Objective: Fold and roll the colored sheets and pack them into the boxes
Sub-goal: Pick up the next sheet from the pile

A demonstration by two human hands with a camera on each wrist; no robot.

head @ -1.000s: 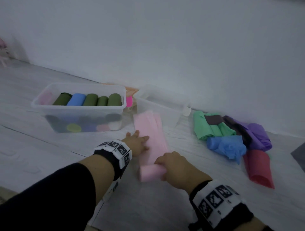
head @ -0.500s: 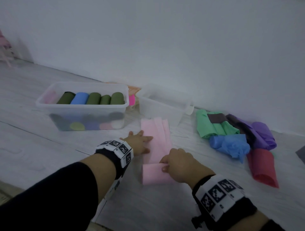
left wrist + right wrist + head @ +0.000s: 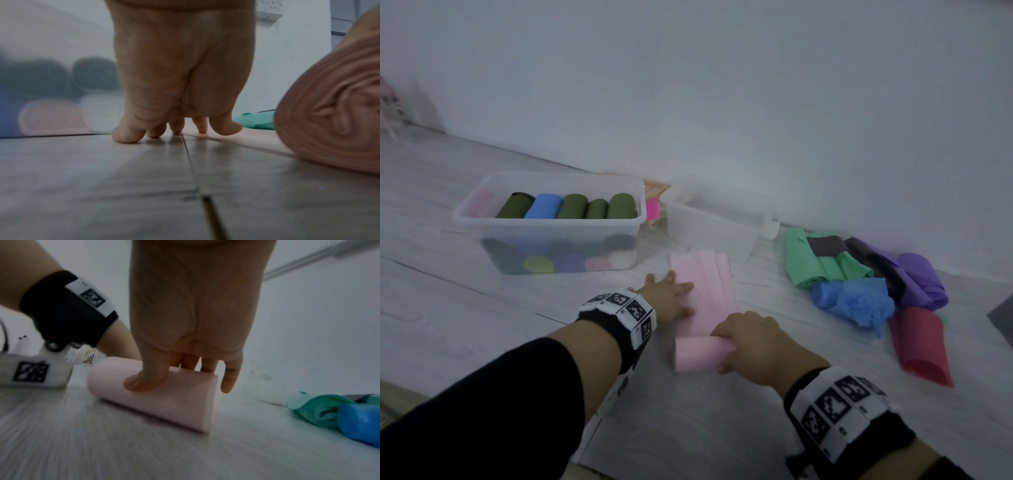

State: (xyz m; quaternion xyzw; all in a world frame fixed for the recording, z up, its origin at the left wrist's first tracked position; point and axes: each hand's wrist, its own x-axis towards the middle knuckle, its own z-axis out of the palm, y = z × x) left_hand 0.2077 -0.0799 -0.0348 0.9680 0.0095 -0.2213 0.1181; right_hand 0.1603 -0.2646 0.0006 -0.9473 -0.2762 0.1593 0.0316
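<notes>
A folded pink sheet (image 3: pixel 705 284) lies flat on the floor, and its near end is wound into a pink roll (image 3: pixel 695 354). My right hand (image 3: pixel 753 342) grips the right end of that roll. In the right wrist view its thumb presses the near side of the pink roll (image 3: pixel 164 402) and its fingers reach over the top. My left hand (image 3: pixel 671 298) rests with straight fingers on the left edge of the flat part. In the left wrist view the fingertips (image 3: pixel 123 136) touch the floor and the sheet, with the pink roll (image 3: pixel 333 123) at the right.
A clear box (image 3: pixel 544 224) at the left holds several rolled sheets, mostly green with one blue. A second clear box (image 3: pixel 722 236) stands behind the pink sheet. At the right lie loose green (image 3: pixel 815 263), blue (image 3: pixel 852 301), purple (image 3: pixel 917 281) and red (image 3: pixel 921 346) sheets. The wall is close behind.
My right hand has shifted its grip on the pink roll and turned it slightly along the sheet. The left hand keeps pressing the flat part.
</notes>
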